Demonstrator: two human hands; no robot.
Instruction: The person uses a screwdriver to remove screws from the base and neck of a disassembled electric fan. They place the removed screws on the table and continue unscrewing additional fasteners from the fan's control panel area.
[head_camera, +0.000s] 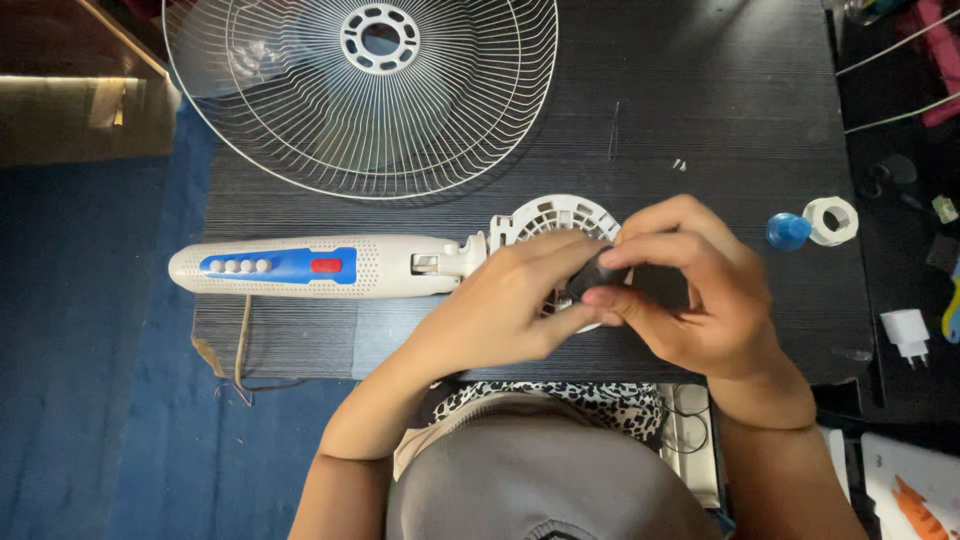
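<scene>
A dark wood-grain bench (700, 110) fills the view. At its far edge lies a round white wire fan guard (300, 100), thin spokes fanning from a plastic hub. Nearer me, a long white plastic fan body (300, 268) lies flat, smooth and rounded, with a blue button panel; its round slotted motor housing (555, 215) sits partly hidden under my hands. My left hand (500, 305) and right hand (700, 295) meet over that housing, both grips pinching a small black round part (592, 275) between thumb and fingertips. To the right, well apart, sit a blue cap (788, 231) and a white ring nut (832, 219), touching. A white plug adapter (906, 333) lies beyond the bench edge.
</scene>
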